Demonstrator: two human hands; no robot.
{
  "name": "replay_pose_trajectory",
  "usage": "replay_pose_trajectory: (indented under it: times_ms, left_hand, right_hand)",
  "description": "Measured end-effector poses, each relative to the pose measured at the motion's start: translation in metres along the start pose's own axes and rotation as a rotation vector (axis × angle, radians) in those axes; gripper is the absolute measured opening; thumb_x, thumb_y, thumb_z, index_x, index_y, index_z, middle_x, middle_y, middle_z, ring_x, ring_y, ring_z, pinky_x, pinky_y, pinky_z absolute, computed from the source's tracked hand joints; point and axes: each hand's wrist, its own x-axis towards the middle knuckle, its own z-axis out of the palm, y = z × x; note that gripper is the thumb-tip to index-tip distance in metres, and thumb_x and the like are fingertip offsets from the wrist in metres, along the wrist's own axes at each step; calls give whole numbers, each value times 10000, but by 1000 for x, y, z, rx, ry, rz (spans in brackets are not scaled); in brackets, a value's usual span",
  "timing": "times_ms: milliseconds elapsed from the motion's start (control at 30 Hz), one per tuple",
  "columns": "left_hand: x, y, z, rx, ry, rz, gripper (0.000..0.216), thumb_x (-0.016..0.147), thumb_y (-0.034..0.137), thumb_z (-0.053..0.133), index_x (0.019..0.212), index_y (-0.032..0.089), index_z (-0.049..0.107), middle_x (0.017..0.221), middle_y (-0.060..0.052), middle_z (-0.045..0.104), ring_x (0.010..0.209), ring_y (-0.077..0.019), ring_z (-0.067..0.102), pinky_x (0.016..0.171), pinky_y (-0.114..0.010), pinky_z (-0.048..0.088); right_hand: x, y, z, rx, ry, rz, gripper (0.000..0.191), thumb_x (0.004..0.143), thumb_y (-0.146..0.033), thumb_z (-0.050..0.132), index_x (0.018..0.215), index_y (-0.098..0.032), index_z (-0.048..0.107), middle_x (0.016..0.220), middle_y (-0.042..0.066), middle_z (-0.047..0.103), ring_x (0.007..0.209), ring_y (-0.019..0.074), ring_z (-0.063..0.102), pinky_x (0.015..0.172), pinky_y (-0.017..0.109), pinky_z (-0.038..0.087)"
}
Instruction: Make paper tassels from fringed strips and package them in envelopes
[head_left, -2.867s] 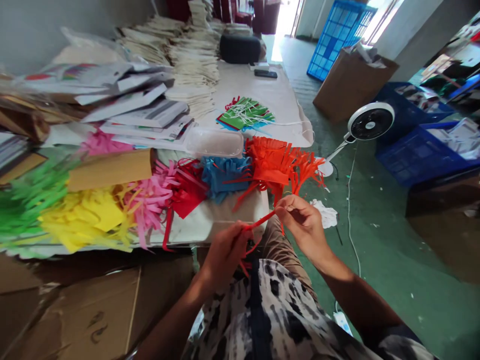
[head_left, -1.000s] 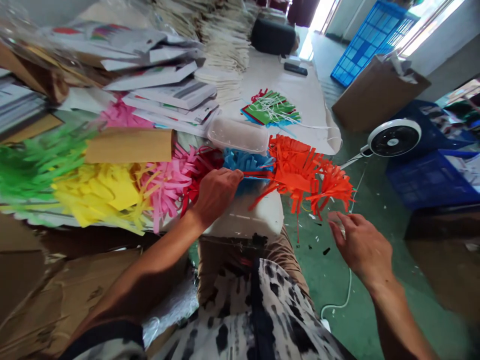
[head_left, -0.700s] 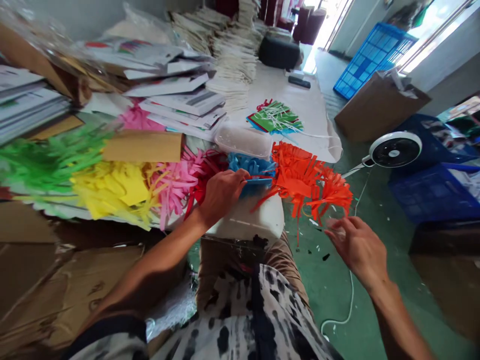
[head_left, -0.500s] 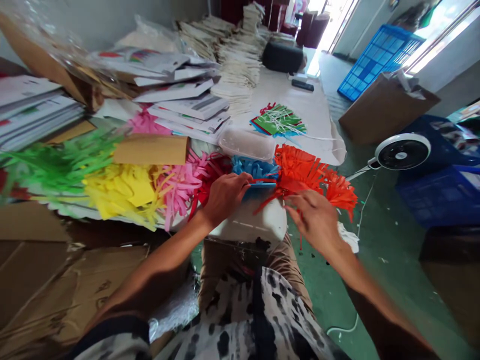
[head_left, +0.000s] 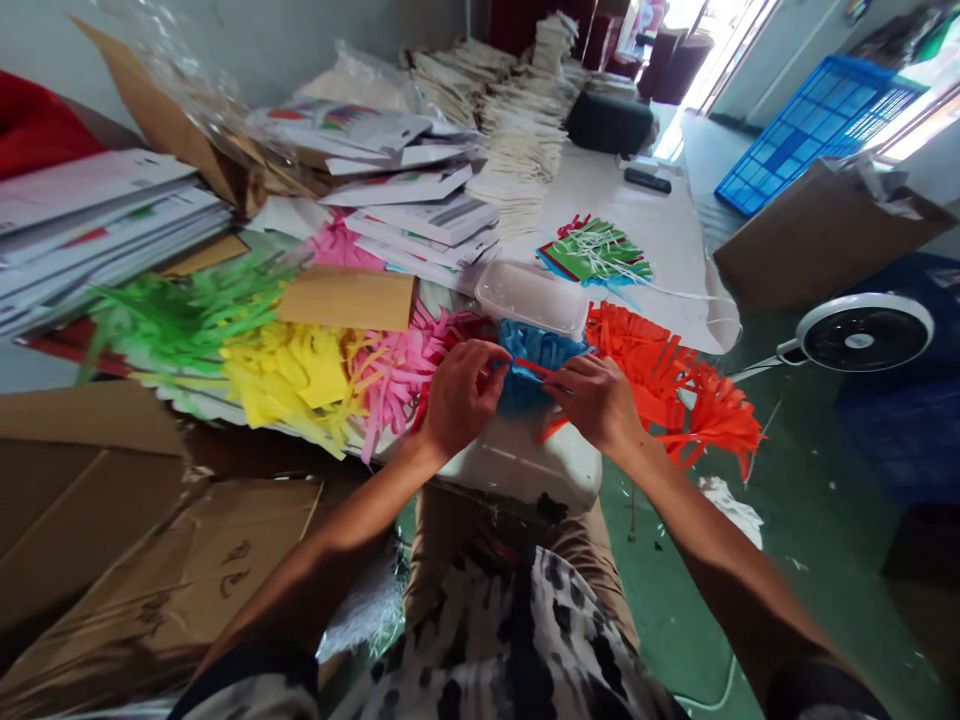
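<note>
I see a thin red strip [head_left: 534, 368] stretched between the two hands, right over the blue fringe [head_left: 541, 345] at the front edge of the table [head_left: 525, 468]. The left hand [head_left: 459, 398] is closed and pinches the left end of the strip between thumb and forefinger. The right hand [head_left: 594, 402] has its fingers curled and pinches the other end. The hands are near to each other, and only a short part of the strip shows between them. Both hands are just above the table edge, with the knuckles turned to the camera.

Just behind the blue fringe stands a clear box [head_left: 532, 297]. To the right of the right hand the orange fringe [head_left: 679, 390] hangs over the table edge. To the left of the left hand lies the pink fringe [head_left: 394, 372], then the yellow fringe [head_left: 289, 375] and the green fringe [head_left: 187, 315], with a flat cardboard [head_left: 349, 298] lying on them. A fan [head_left: 862, 335] stands on the floor, well apart on the right.
</note>
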Motion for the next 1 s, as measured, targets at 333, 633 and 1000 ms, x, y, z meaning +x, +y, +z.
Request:
replay_pose_trajectory:
  times_ms: [333,633,1000]
  left_hand:
    - [5,-1,7,-79,-63,-14,183,953,149,695,1126,205,699,1106,-65,741,1071,-219,679,974,-386,546]
    - [13,-1,13,-148,-17,-4,157,958,180,707,1110,219,712,1081,-44,751,1042,-198,690,921,-341,561]
    - [18,-14,19,-160,-155,-138,119,890,319,793,943,222,751,837,19,735,669,-128,620,673,-264,497]
  right_hand:
    - [5,3,-14,137,121,18,160,1013,-287,653,977,-243,802,925,54,739,867,233,676,783,394,467]
    - [23,5,-34,356,84,122,68,876,-206,776,839,-202,718,841,27,663,741,179,610,669,316,455]
    - [32,14,-32,523,50,166,123,925,-348,745,884,-236,774,827,25,661,755,175,605,675,318,465]
